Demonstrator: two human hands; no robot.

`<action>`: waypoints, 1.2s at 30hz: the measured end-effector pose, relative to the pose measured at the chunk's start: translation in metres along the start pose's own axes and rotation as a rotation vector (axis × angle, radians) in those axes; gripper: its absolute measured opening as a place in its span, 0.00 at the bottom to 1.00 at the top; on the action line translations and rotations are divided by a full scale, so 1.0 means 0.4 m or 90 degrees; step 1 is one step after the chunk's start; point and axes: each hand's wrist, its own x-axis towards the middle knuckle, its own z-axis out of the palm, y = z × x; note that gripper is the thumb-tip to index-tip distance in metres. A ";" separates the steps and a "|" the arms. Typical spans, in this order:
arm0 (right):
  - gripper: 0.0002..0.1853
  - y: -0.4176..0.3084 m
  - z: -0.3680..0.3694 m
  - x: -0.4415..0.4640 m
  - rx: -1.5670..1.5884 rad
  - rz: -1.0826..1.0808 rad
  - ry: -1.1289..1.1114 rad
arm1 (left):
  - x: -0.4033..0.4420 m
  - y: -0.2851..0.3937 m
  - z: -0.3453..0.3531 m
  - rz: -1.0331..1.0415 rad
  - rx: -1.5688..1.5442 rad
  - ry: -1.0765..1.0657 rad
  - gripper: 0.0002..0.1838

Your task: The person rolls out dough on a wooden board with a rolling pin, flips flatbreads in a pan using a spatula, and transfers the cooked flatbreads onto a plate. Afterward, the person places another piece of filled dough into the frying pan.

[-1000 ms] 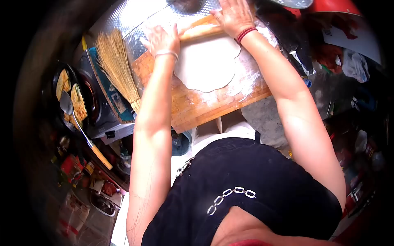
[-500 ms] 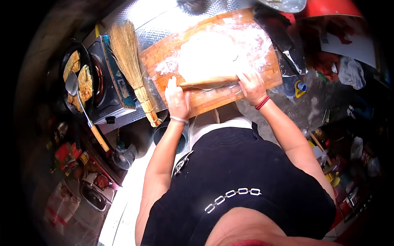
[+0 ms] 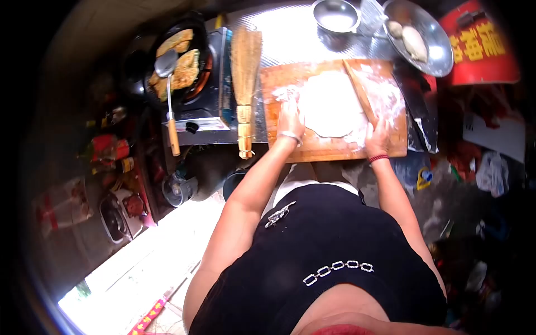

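Note:
A flat round sheet of dough [image 3: 332,106] lies on the floured wooden board [image 3: 285,151]. My left hand [image 3: 290,118] is at the dough's left edge, its fingers apart and pointing away from me. Near the board's right front, my right hand [image 3: 378,137] grips the near end of the wooden rolling pin [image 3: 359,89]. The pin slants away from me along the dough's right side. White flour is spread on the board around the dough.
Left of the board lies a straw brush [image 3: 245,72]. Farther left, a pan [image 3: 198,33] with browned flatbreads and a spatula [image 3: 172,123] sits on a stove [image 3: 223,78]. Behind are a metal bowl [image 3: 336,17] and a basin [image 3: 441,50] holding dough pieces. A knife [image 3: 424,134] lies right.
The view has swung left. The rolling pin has turned from lying crosswise under both hands to pointing away from me; my left hand has let go of it, while my right hand keeps its end.

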 end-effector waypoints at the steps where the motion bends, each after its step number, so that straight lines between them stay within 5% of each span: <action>1: 0.24 0.015 0.000 0.009 -0.014 -0.009 0.003 | -0.026 0.012 -0.047 -0.025 -0.009 -0.046 0.16; 3: 0.27 0.005 -0.027 0.019 0.002 -0.062 0.039 | -0.082 -0.020 -0.140 -0.181 -0.063 -0.199 0.19; 9: 0.26 -0.041 -0.064 0.019 0.005 -0.161 0.023 | -0.325 -0.235 -0.347 -0.514 -0.139 -0.192 0.15; 15: 0.23 -0.132 -0.017 0.014 0.026 -0.167 0.001 | -0.329 -0.362 -0.573 -0.730 -0.522 0.170 0.19; 17: 0.20 -0.249 -0.010 0.010 0.129 -0.097 -0.123 | -0.277 -0.382 -0.642 -0.670 -0.674 0.252 0.22; 19: 0.15 -0.391 0.029 0.003 0.205 -0.174 -0.210 | -0.211 -0.364 -0.700 -0.573 -0.731 0.261 0.23; 25: 0.22 -0.885 0.129 -0.027 0.439 -0.277 -0.568 | -0.087 -0.330 -0.725 -0.357 -0.686 0.103 0.12; 27: 0.20 -1.018 0.171 -0.014 0.636 -0.015 -0.684 | -0.063 -0.273 -0.710 -0.282 -0.658 0.036 0.09; 31: 0.15 -1.141 0.183 0.062 0.414 0.008 -0.699 | -0.042 -0.213 -0.682 -0.162 -0.570 0.006 0.12; 33: 0.12 -1.132 0.189 0.107 0.378 0.071 -0.738 | -0.048 -0.224 -0.682 -0.108 -0.690 0.015 0.14; 36: 0.09 -1.141 0.120 0.185 0.117 -0.100 -0.624 | -0.063 -0.310 -0.737 -0.100 -0.632 0.024 0.16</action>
